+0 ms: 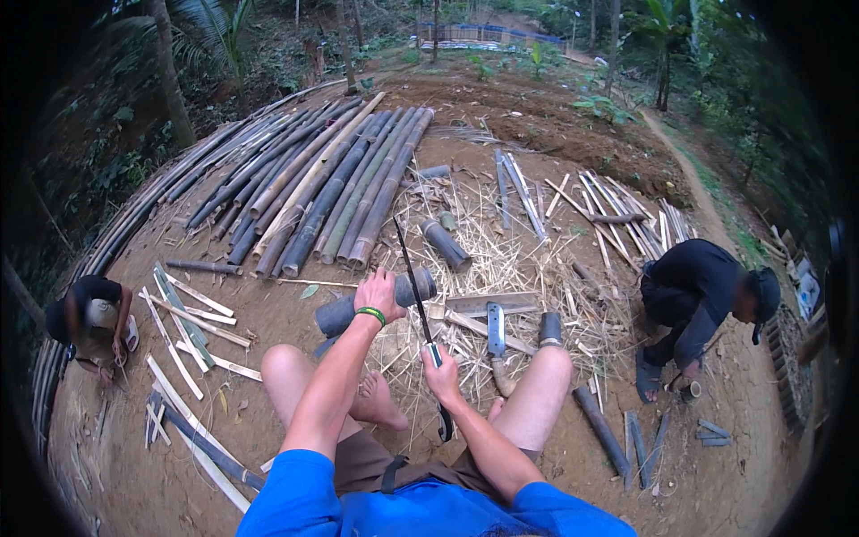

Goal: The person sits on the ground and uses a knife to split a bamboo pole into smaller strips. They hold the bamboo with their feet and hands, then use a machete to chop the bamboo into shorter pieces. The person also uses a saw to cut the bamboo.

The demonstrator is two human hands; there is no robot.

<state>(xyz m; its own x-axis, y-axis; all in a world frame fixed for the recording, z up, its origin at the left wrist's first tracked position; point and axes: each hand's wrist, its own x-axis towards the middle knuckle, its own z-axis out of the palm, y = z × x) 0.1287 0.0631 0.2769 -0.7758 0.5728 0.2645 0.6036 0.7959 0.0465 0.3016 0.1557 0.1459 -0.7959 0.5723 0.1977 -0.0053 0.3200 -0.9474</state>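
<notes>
My left hand (377, 294) grips the top of a short, thick, dark bamboo section (336, 317) that lies crosswise in front of my legs. In my right hand (440, 373) is a hand saw (414, 286), its fingers wrapped round the dark-and-light handle. The saw's long thin blade points away from me and passes by the bamboo's right part; I cannot tell whether the teeth touch it. Right of the saw, a broad-bladed chopping knife (496, 333) with a wooden handle rests near my right leg, beside another short bamboo piece (550, 329).
Long bamboo poles (358, 192) are piled ahead to the left. Pale shavings (483, 242) litter the ground before me. Split strips (188, 327) lie leftward. One person (89, 318) crouches at left, another (702, 300) at right. Cut dark pieces (604, 431) lie near my right knee.
</notes>
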